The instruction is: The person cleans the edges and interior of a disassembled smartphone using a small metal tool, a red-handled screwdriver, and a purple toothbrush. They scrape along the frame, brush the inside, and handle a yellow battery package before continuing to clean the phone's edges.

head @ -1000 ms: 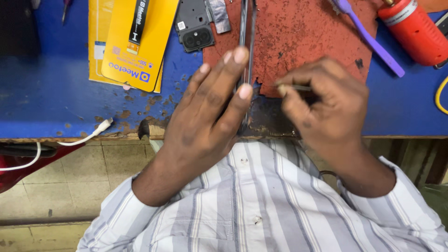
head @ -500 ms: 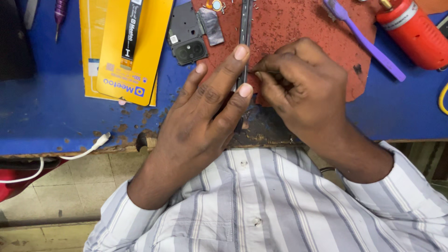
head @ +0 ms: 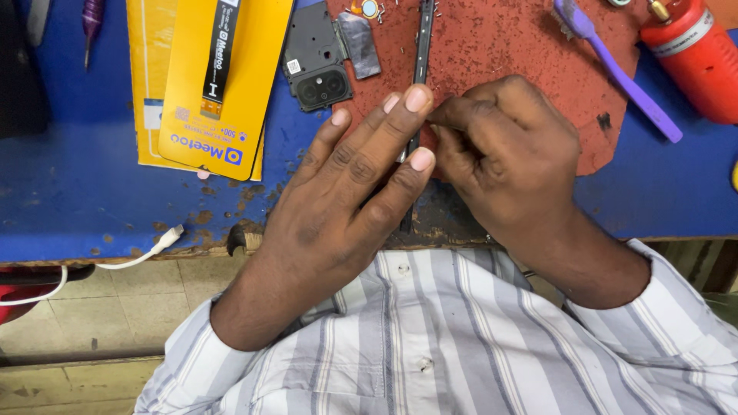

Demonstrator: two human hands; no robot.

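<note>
Sleeves: our grey-and-white striped shirt, cuffs pushed up our forearms.
Front: small buttons.
Hands: our left hand (head: pixel 350 192) and right hand (head: pixel 511 157), bare.

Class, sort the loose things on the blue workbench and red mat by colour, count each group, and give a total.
Yellow: 2, the flat card packets and.
Purple: 2, the long plastic brush and the screwdriver handle.
Red: 1, the cylindrical canister.
Black or dark grey: 3, the camera cover plate, the small grey shield, the thin dark strip.
White: 1, the cable plug.
Total: 9

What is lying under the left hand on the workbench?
A thin dark strip runs from the red mat under the left hand, reappearing below. Its middle is covered by the fingers.
</note>
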